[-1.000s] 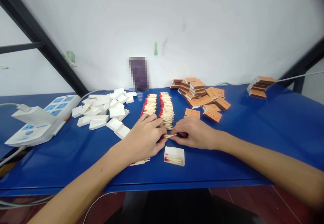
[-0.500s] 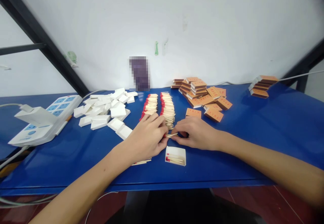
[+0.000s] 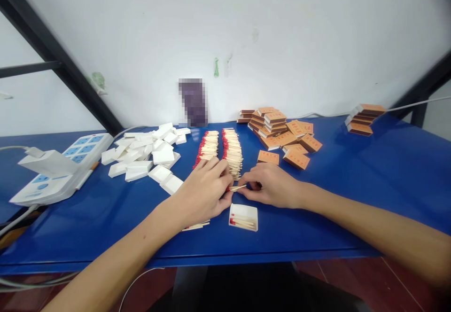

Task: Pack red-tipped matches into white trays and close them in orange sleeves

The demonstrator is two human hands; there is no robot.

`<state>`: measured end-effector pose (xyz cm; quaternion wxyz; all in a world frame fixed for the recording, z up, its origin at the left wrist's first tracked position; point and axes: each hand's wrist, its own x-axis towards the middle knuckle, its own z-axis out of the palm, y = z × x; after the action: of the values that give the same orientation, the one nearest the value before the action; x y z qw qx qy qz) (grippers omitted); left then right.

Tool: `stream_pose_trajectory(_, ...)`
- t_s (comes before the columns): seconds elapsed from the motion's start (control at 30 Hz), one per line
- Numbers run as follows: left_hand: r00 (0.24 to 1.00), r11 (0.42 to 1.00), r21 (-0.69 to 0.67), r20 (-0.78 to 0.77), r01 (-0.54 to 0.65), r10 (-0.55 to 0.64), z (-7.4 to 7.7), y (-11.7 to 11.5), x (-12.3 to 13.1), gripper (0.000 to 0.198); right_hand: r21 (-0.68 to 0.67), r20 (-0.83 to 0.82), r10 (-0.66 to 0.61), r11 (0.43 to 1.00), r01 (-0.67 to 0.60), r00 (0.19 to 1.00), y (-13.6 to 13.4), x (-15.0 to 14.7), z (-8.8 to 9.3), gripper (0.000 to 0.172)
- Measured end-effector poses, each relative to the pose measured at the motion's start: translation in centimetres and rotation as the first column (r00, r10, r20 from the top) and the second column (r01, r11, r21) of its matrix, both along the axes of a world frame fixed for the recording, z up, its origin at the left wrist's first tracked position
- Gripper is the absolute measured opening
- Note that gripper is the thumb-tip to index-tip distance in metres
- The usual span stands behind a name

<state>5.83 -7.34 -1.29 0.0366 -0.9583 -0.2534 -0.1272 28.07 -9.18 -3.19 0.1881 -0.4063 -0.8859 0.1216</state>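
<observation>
My left hand pinches a few red-tipped matches by their head end, at the near end of the match rows. At the other end of these matches is my right hand, its thumb and fingers bent close around the tips. Just below both hands lies a white matchbox tray, partly filled with matches along its near side. Two long rows of matches, a left row and a right row, run away from me with red heads to the left. A few loose matches show under my left wrist.
White trays are heaped at left beside a power strip with a plug and cables. Orange matchbox sleeves are piled right of the rows. A small stack of matchboxes stands far right. A blurred purple object leans on the wall.
Both hands hold nearly the same pose around the matches. The whole view has shifted very slightly; nothing on the table has visibly moved.
</observation>
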Motion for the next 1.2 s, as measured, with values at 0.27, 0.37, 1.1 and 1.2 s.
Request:
stream_pose_trajectory(0.27,0.999,0.999,0.032,-0.029,0.02,-0.02,0.2,-0.1,-0.04,0.02,-0.04,-0.058,-0.008,0.999,0.006,0.998,0.09,0.06,-0.01,0.015)
stream_pose_trajectory(0.37,0.999,1.0,0.016,-0.024,0.021,-0.021,0.23,-0.07,-0.06,0.019,-0.04,-0.054,-0.006,0.999,0.004,0.999,0.0,0.07,0.09,0.015)
stream_pose_trajectory(1.1,0.999,0.999,-0.049,-0.032,0.016,-0.018,0.36,0.02,-0.37,0.018,-0.026,-0.012,0.04,0.999,-0.04,0.999,0.04,0.31,0.4,0.016)
stream_pose_trajectory(1.2,0.999,0.999,-0.045,-0.04,0.024,-0.026,0.37,0.09,-0.34,0.018,-0.032,0.003,0.043,0.999,-0.042,0.999,0.01,0.29,0.5,0.015)
